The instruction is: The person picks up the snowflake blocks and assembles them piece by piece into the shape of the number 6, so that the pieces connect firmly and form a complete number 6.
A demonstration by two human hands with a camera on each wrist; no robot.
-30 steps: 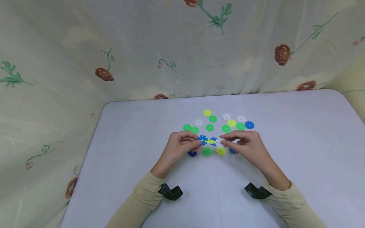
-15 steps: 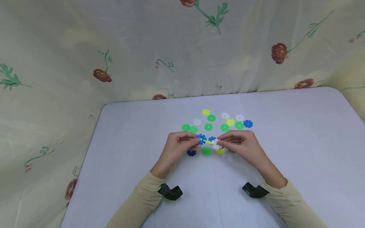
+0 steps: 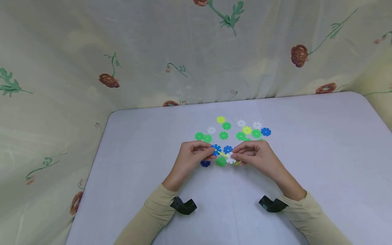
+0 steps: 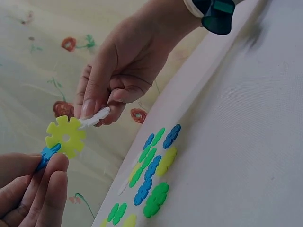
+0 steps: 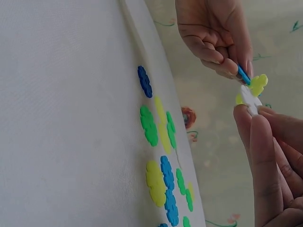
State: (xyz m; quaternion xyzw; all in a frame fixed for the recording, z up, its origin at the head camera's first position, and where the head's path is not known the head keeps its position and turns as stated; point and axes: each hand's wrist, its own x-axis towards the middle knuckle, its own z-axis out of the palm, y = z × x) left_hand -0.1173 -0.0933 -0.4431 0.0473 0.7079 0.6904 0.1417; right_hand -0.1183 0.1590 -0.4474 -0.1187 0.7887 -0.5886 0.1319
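Note:
My left hand (image 3: 196, 153) pinches a blue notched plastic disc (image 3: 217, 148) between thumb and fingertips. A yellow notched disc (image 4: 57, 132) is slotted into that blue one at an angle, its face showing in the left wrist view. From the other side, my right hand (image 3: 253, 153) pinches a white notched disc (image 3: 230, 159). The white disc's edge meets the yellow disc's rim in the left wrist view. Both hands are held up over the table, close together, fingertips hiding parts of the blue and white discs.
Several loose green, yellow, white and blue discs lie on the white table (image 3: 147, 153) beyond and beneath the hands, among them a green one (image 3: 221, 161) and a dark blue one (image 3: 205, 163). A flowered curtain (image 3: 196, 51) hangs behind the table's far edge.
My right hand has moved left toward my left hand, bringing the white disc to the yellow disc. The left hand keeps its hold; the head view has shifted slightly.

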